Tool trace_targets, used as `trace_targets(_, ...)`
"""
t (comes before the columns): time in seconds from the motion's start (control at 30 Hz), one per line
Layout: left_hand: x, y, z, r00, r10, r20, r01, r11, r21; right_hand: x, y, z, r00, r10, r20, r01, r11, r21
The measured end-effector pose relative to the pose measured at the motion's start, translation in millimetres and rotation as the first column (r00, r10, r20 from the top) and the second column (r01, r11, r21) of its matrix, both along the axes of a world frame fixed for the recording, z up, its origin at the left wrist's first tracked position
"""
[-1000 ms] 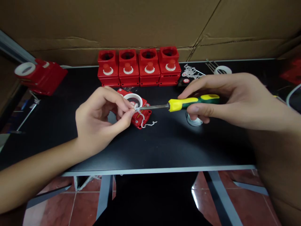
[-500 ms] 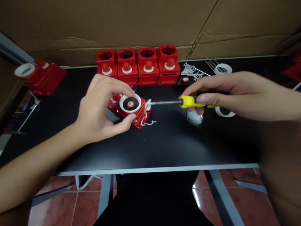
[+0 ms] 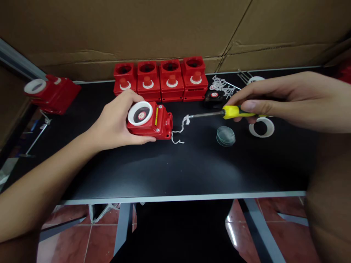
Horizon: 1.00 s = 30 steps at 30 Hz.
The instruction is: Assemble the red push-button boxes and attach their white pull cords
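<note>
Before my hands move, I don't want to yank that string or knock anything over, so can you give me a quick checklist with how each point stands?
1. Left hand gripping the red box: ok.
2. Right hand holding the screwdriver by its handle: ok.
3. White string free of the screwdriver's tip: not ok, it meets the tip; how it is caught, cannot tell.
4. String slack between tip and box: ok, it bends.
5. Clear discs apart from both hands: ok.
6. White ring beside the discs untouched by the right hand: cannot tell.
</note>
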<state>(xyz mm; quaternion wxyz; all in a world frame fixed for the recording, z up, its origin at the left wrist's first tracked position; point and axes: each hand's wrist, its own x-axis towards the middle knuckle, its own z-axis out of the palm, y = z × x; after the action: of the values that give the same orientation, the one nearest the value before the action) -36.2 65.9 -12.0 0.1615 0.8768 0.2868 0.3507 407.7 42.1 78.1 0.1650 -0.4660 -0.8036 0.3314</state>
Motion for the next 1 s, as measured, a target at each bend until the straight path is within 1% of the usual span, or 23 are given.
trace_targets(0.1,-2,4,-8.1,0.996,0.004,0.091,-0.009,0.998,0.055,-1,1,-3.9,1.0,0.007,-0.002,-0.007,1.0,0.03)
trace_targets(0.2,1,1,-11.3,0.993,-0.007,0.114,-0.004,0.995,0.097,-5,-2,-5.4,1.0,0.019,-0.008,-0.018,1.0,0.026)
trace_targets(0.27,5,0,-10.9,0.993,-0.016,0.119,0.003,0.994,0.108,-9,-5,-5.0,0.999,-0.014,-0.034,0.015,0.999,0.036)
trace_targets(0.4,7,-1,-9.9,0.994,-0.038,0.107,0.028,0.996,0.088,-15,-13,-2.2,0.993,-0.068,-0.095,0.073,0.996,0.057)
trace_targets(0.6,6,-1,-14.4,0.989,-0.043,0.141,0.03,0.995,0.093,-17,-11,-4.1,0.999,0.005,-0.053,-0.002,0.998,0.061)
trace_targets(0.7,11,-7,-8.8,0.991,-0.024,0.131,0.01,0.995,0.103,-18,-11,-5.2,0.999,0.009,-0.049,-0.007,0.999,0.052)
trace_targets(0.73,13,-11,-5.1,0.995,0.02,0.1,-0.03,0.994,0.105,-18,-11,-4.9,0.999,0.002,-0.041,0.0,0.999,0.047)
trace_targets(0.8,18,-19,3.3,0.986,0.168,-0.021,-0.164,0.98,0.112,-19,-12,-3.5,1.0,-0.022,-0.002,0.022,0.999,0.036)
trace_targets(0.83,21,-23,7.4,0.978,0.193,-0.074,-0.182,0.974,0.134,-19,-13,-2.7,0.999,-0.031,0.022,0.031,0.999,0.037)
trace_targets(0.9,24,-28,13.4,0.972,0.205,-0.118,-0.182,0.966,0.181,-21,-14,-1.3,0.998,-0.025,0.05,0.022,0.998,0.055)
trace_targets(1.0,25,-29,16.9,0.975,0.188,-0.123,-0.157,0.963,0.221,-25,-13,-0.3,0.999,0.03,0.034,-0.033,0.995,0.093)
